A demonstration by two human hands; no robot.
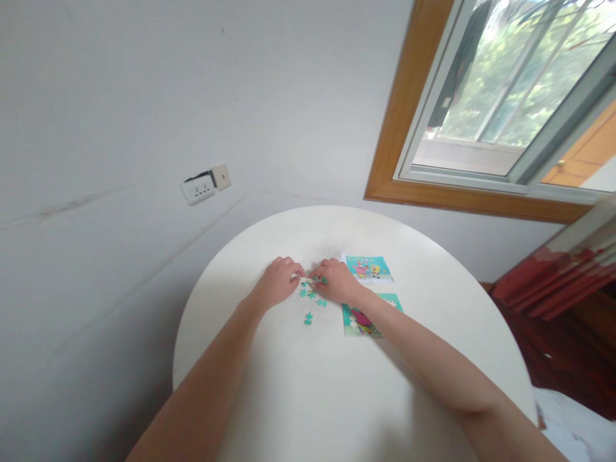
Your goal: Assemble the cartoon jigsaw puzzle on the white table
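Small turquoise jigsaw puzzle pieces [308,292] lie in a loose cluster on the white round table [293,385]. My left hand [280,281] is at the cluster's left edge, its fingers curled and thumb drawn in; anything at its fingertips is too small to make out. From the right, my right hand [333,280] reaches over the cluster, its bent fingers closed on a turquoise puzzle piece [318,280]. A single puzzle piece [308,319] lies apart, nearer to me. Under my right forearm is a partly filled puzzle board [353,326] with a pink figure, partly hidden by the arm.
Behind the puzzle board lies a picture card [369,268] with pink and yellow cartoon figures. A white wall with a power socket [198,189] rises behind the table. To the right are a wood-framed window [462,194] and a red-and-white curtain [553,282].
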